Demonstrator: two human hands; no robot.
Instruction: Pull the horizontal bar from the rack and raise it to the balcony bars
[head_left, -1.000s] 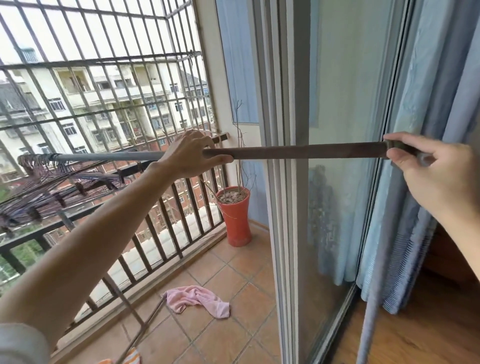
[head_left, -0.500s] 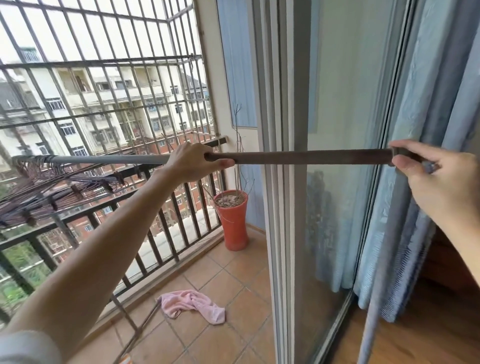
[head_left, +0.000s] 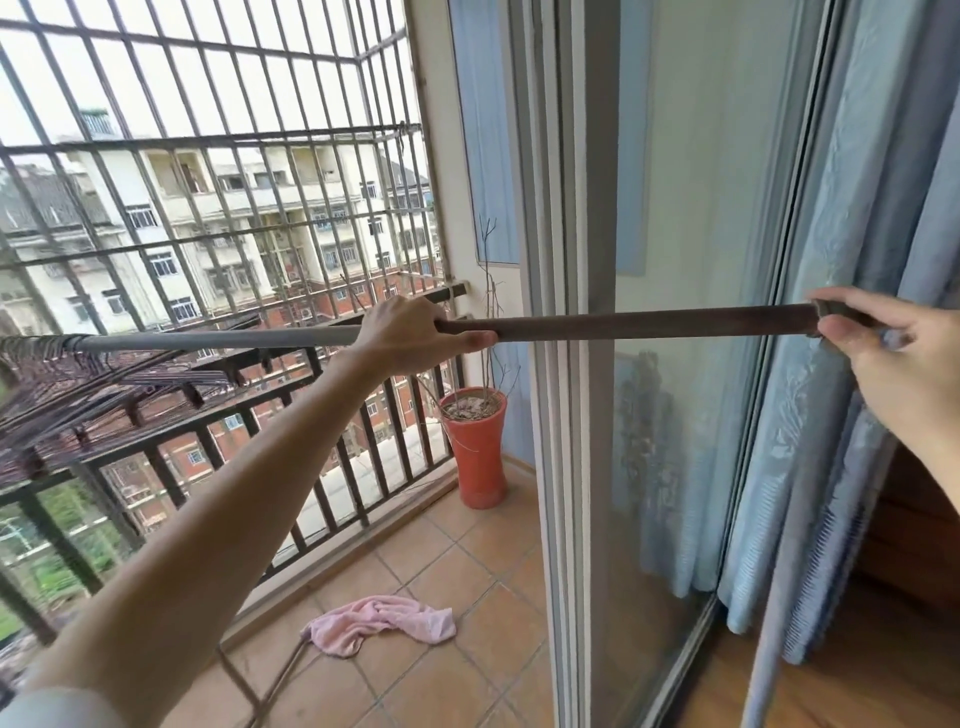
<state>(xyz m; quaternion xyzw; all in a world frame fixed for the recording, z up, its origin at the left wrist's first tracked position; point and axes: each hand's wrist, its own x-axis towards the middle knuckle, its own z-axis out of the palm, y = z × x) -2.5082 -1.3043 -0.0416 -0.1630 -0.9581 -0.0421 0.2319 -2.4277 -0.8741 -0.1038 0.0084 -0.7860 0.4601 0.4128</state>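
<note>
Presently, 2 hands hold 1 long pole (head_left: 623, 326) level across the view. The left hand (head_left: 410, 335) is clenched round the shaft from above, thumb stretched along its underside toward the right; the left arm is fully extended out over the balcony. The right hand (head_left: 893, 358) grasps the near end of the pole, fingers over the top and thumb beneath, just in front of the blue curtain (head_left: 852, 364).

Between the 2 grips the shaft is dark brown and crosses in front of the sliding door frame (head_left: 571, 415) and its glass pane (head_left: 685, 415). Beyond the left grip, to its far side, the shaft turns grey and runs to a bundle of wire hangers (head_left: 104, 384) gathered at its outer end, above the balcony railing (head_left: 218, 431). Whether the hangers hang from the pole or rest on the railing cannot be told.

Below the left grip and slightly toward the right grip stands 1 tall orange plant pot (head_left: 478, 447) with bare twigs, on the tiled floor (head_left: 441, 670) against the door frame. Further below, on the tiles, lies 1 crumpled pink cloth (head_left: 379, 623). Behind the left hand rises the window grille (head_left: 208, 156), with apartment blocks beyond. Under the right grip a wooden floor (head_left: 841, 686) shows indoors, and a pale tube (head_left: 763, 691) slants down at the curtain's foot.
</note>
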